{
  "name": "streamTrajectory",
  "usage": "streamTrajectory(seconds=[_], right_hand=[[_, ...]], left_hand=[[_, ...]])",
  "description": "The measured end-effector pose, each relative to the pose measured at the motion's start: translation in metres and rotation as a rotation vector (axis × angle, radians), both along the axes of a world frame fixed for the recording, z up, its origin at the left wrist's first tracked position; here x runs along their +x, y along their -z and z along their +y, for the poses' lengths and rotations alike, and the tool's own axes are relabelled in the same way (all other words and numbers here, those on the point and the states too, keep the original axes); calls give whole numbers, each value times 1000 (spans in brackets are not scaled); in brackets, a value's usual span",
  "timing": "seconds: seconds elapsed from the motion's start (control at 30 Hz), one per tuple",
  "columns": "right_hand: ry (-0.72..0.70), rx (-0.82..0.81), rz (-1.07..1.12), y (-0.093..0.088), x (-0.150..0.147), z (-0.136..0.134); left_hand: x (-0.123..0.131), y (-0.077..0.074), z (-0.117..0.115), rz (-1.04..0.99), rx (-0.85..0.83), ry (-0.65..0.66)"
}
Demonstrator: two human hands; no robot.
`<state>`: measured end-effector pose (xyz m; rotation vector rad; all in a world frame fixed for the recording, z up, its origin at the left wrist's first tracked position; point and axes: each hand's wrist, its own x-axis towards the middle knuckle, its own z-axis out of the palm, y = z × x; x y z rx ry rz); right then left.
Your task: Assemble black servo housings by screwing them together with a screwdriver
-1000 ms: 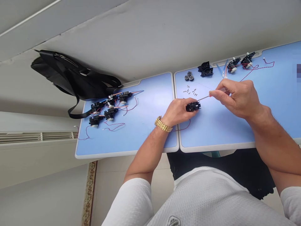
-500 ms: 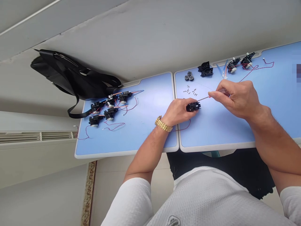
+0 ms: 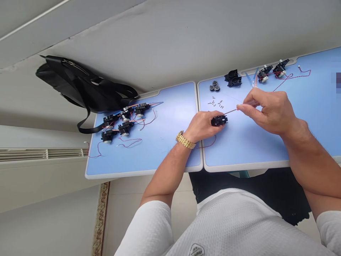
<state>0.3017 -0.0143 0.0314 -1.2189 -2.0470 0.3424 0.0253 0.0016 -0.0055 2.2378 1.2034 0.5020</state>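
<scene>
Risk of the tip skidding off the black plastic housing [image 3: 219,121], clasped in the curled left hand [image 3: 202,127] above the blue desktop [image 3: 239,149], through a loose pinch on the thin screwdriver [image 3: 230,112] held in the right hand [image 3: 266,112].

- The handle of the screwdriver [image 3: 231,111] is hidden inside the right hand [image 3: 268,112], and its tip is lost against the black plastic housing [image 3: 219,121], so what it meets cannot be seen.
- The left hand [image 3: 201,126] covers the left end of that housing.
- A red wire [image 3: 210,145] disappears beneath the left hand.
- The tiny metal pieces [image 3: 215,103] near the far edge of the right blue desk [image 3: 245,153] are too small to identify.
- That desk runs past the picture's right edge.
- A blurred patch [image 3: 338,81] at that edge is unreadable.
- The bottom edge cuts off the white shirt [image 3: 226,227].
</scene>
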Motion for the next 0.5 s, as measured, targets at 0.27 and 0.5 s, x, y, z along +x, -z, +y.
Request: streamTrajectory(seconds=[0.27,0.5], right_hand=[[1,-70,-51,-2,4,2],[-72,-84,60,-6,0,0]], left_hand=[[0,2,1,0,-15,-10],[1,0,1,-8,-1,-10]])
